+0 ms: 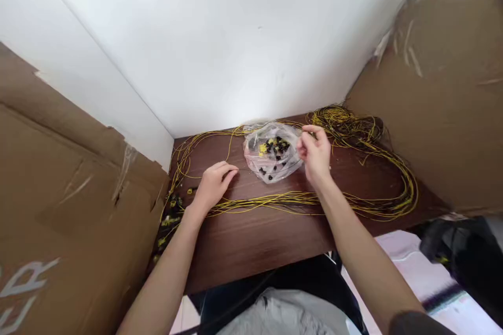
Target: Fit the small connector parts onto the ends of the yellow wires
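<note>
My left hand (214,183) is closed, thumb and fingertips pinched on a thin wire (245,169) just left of the plastic bag. From those fingertips the wire, dark and fine, runs right across the front of the bag toward my right hand (315,154). That hand is raised at the bag's right edge with its fingers curled in a pinch around the wire. Between the hands lies the clear plastic bag (251,156), open, with many small black and yellow plastic pieces (277,145) in it. Long yellow and black wires (275,200) loop around the bag.
A tangled heap of wires (334,118) sits at the back right of the brown table (251,251). Small black and yellow parts (168,220) lie at its left edge. Cardboard sheets (78,209) flank both sides, and a white wall (236,47) stands behind.
</note>
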A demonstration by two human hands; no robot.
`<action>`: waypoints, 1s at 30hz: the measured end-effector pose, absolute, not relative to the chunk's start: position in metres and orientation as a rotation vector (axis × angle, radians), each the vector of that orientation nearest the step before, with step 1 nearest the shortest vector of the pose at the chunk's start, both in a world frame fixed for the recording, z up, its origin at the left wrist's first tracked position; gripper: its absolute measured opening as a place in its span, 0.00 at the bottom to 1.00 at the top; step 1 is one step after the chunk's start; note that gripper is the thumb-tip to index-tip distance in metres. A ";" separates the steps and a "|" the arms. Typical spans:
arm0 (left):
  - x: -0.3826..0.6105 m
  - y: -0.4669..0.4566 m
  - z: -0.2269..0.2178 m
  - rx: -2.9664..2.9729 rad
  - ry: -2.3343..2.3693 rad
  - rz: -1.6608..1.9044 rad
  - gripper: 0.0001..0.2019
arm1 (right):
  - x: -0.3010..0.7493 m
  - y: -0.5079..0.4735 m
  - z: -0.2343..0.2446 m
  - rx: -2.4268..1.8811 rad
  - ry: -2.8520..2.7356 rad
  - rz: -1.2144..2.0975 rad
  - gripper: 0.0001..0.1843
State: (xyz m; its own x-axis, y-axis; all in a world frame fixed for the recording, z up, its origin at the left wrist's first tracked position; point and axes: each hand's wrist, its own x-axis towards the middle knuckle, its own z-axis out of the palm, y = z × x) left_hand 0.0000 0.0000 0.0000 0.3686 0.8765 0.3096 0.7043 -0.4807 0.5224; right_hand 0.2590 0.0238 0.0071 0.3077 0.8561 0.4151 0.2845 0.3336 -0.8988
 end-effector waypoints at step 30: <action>-0.001 0.005 -0.001 2.224 1.478 0.900 0.13 | 0.291 0.026 0.024 -0.370 -0.137 1.231 0.04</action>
State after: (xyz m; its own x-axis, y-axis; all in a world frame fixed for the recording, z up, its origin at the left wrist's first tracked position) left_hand -0.0013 0.0052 -0.0013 0.2656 0.9080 0.3241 0.7046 -0.4123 0.5776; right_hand 0.2913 0.0263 0.0244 0.3344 0.9375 -0.0963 -0.8936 0.2829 -0.3484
